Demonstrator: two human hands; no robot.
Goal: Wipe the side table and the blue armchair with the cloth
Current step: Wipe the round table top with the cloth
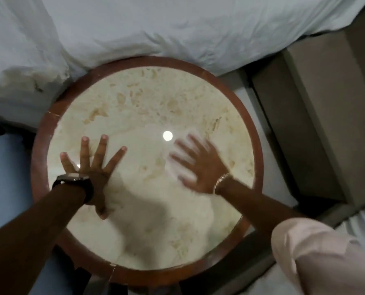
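Note:
A round side table (pixel 249 116) with a cream marble top and a brown wooden rim fills the middle of the view. My left hand (pixel 92 167), with a dark watch on the wrist, is spread flat over the left part of the top, fingers apart. My right hand (pixel 196 167), with a thin bracelet, is spread over the right part and is blurred by motion. Neither hand holds anything. No cloth is in view. A blue surface (pixel 9 171) at the left edge may be the armchair seat.
A bed with white rumpled bedding (pixel 156 28) borders the table's far side. A beige upholstered block (pixel 318 116) stands to the right of the table. A ceiling light reflects as a bright spot (pixel 167 136) on the marble.

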